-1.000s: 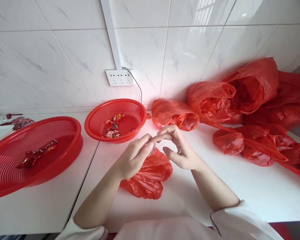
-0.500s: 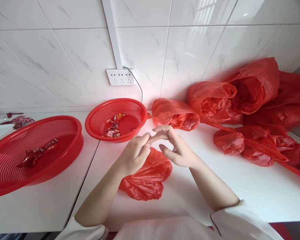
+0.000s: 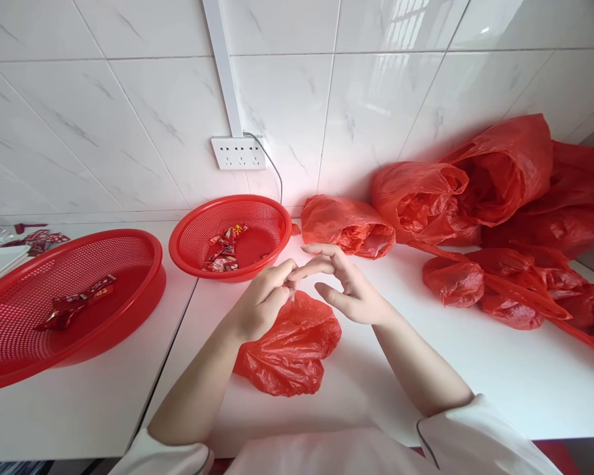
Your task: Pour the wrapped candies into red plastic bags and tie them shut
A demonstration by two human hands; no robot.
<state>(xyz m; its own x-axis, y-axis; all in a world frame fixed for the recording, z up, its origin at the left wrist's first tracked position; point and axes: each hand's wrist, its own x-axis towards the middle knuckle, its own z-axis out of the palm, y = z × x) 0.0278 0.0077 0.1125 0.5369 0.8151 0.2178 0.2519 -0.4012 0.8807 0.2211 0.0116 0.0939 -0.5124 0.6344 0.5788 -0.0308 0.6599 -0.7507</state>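
My left hand [image 3: 264, 300] is closed around a fingertip of my right hand [image 3: 346, 284], above the white table. The fingers of my right hand are spread and curved, its thumb apart, and it holds nothing. Beneath both hands a crumpled red plastic bag [image 3: 292, 353] lies on the table. Behind my left hand stands a round red basket [image 3: 193, 260] with several small wrapped packets [image 3: 222, 254] in it. Beyond my right hand, against the wall, rests a bulging red bag [image 3: 331, 221].
At the left is a larger red basket [image 3: 146, 277] with dark red packets [image 3: 79, 300] inside. Several red plastic bags [image 3: 499, 171] are piled at the right. A power socket [image 3: 238, 153] with a cable is on the tiled wall. The table [image 3: 400, 389] has a seam on the left.
My hands have shifted very slightly, with the fingers of my right hand a little higher and more arched. The baskets and bags have stayed where they were.
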